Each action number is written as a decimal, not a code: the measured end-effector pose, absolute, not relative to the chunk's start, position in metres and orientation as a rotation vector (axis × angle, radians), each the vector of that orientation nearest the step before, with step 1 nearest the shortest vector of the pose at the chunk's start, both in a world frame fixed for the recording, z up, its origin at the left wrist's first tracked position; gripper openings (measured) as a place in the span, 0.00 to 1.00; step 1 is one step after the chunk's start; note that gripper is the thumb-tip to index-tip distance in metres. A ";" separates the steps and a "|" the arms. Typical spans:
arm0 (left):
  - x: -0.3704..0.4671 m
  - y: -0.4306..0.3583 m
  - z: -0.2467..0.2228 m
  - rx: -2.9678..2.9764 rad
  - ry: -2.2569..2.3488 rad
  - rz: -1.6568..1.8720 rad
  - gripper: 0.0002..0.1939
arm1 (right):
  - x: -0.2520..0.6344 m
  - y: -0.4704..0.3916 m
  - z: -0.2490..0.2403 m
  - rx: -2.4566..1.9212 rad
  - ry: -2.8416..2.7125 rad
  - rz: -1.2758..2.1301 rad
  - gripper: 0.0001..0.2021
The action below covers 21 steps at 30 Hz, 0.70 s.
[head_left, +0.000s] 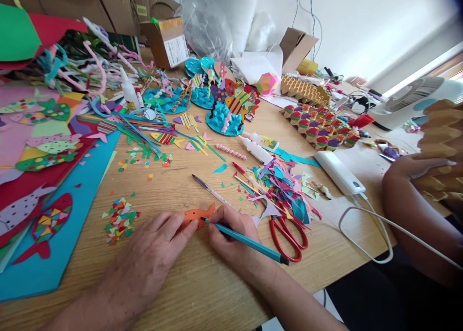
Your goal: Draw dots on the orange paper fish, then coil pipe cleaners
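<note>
A small orange paper fish (191,216) with dark dots lies on the table between my hands, its tail pointing right. My left hand (155,239) holds it down, thumb and bent fingertips pressed on its body and left end, which they partly hide. In a pinch of my right hand (235,234) is a blue felt-tip pen (249,245), its dark tip on or just above the fish. A clear ballpoint pen (213,190) lies right behind the fish. Beside my right wrist rest red-handled scissors (289,239), their blades partly under paper scraps.
Colourful paper scraps (285,181) lie right, small cut bits (121,220) left. Glue bottles (256,150), decorated blue pieces (224,119) and a painted egg carton (318,126) stand behind. A white power bank (340,172) trails a cable near another person's arm (415,205).
</note>
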<state>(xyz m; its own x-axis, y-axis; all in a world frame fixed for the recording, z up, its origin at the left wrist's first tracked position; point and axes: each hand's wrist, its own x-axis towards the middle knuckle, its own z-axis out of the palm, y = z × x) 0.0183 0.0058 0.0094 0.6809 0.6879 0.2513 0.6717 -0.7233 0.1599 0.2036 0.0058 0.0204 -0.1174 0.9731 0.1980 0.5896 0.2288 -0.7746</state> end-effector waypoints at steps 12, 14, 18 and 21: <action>0.019 0.006 0.012 2.888 1.172 0.494 0.23 | 0.203 0.006 0.023 -1.464 -1.815 0.698 0.05; 0.019 0.006 0.012 2.889 1.176 0.494 0.23 | 0.203 0.006 0.024 -1.459 -1.829 0.707 0.04; 0.020 0.006 0.012 2.881 1.175 0.479 0.23 | 0.203 0.006 0.024 -1.459 -1.826 0.710 0.05; 0.020 0.006 0.012 2.888 1.172 0.464 0.23 | 0.203 0.006 0.024 -1.451 -1.816 0.700 0.05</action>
<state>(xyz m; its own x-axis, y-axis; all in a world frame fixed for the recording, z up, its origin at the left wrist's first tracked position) 0.0196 0.0064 0.0117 0.6798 0.6804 0.2737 0.6832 -0.7232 0.1009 0.2027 0.0063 0.0238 -0.1283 0.9739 0.1872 0.5965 0.2266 -0.7700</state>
